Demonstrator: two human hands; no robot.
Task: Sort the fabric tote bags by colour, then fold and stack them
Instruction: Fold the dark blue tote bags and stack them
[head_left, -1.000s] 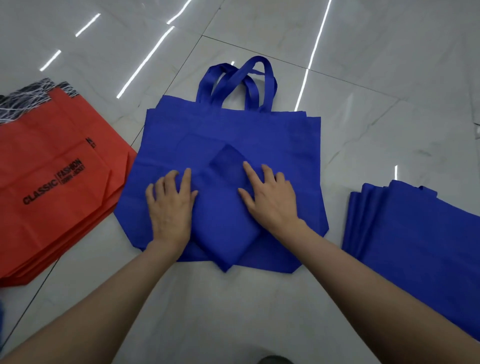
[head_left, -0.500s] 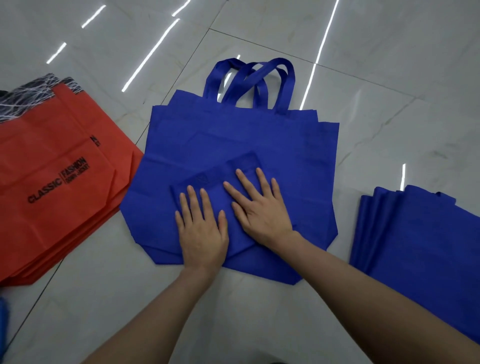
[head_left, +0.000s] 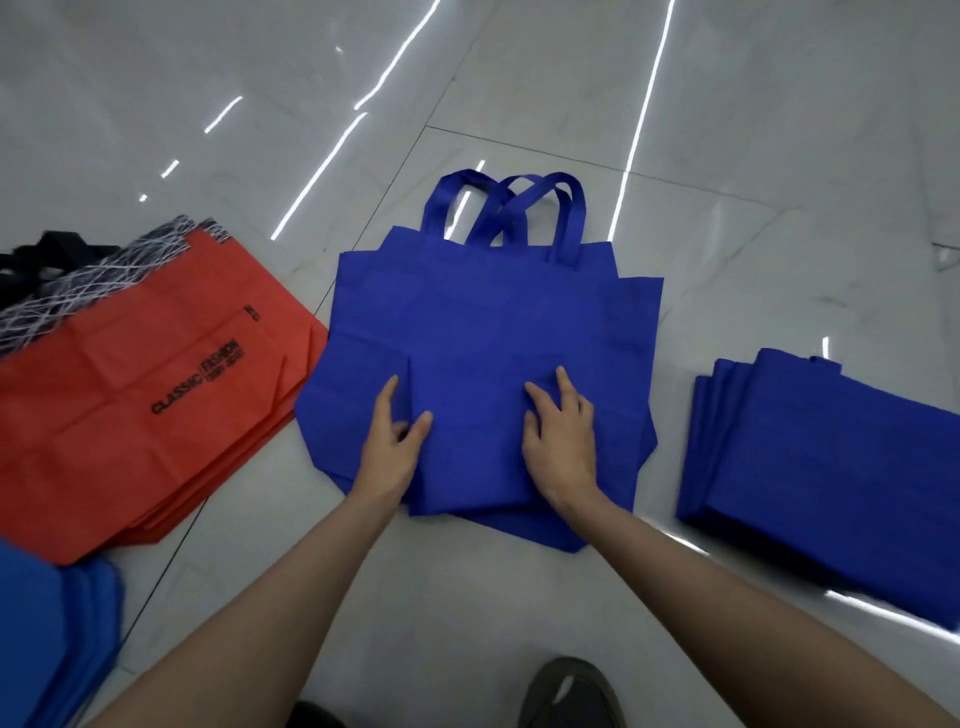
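Head-camera view, looking down at a glossy pale tiled floor (head_left: 727, 156). In the centre of the frame lie flat blue tote bags (head_left: 493, 306), at least two layered, with their handles (head_left: 519, 208) pointing toward the top. On their lower half sits a folded blue bag (head_left: 472, 441), a neat rectangle. The left hand (head_left: 389, 447) pinches the rectangle's left edge, thumb on top. The right hand (head_left: 563, 441) lies over its right edge with fingers bent; whether it grips or only presses cannot be told. A stack of red bags (head_left: 130, 415) fills the left of the frame and a stack of blue bags (head_left: 831, 467) lies at the right. More blue fabric (head_left: 47, 623) shows in the lower left corner.

The step appears to be squaring the folded bag before stacking it. Done well, both hands hold opposite edges evenly, keep the layers from sliding apart and press the creases flat. They then carry it level to the blue stack, corners aligned.
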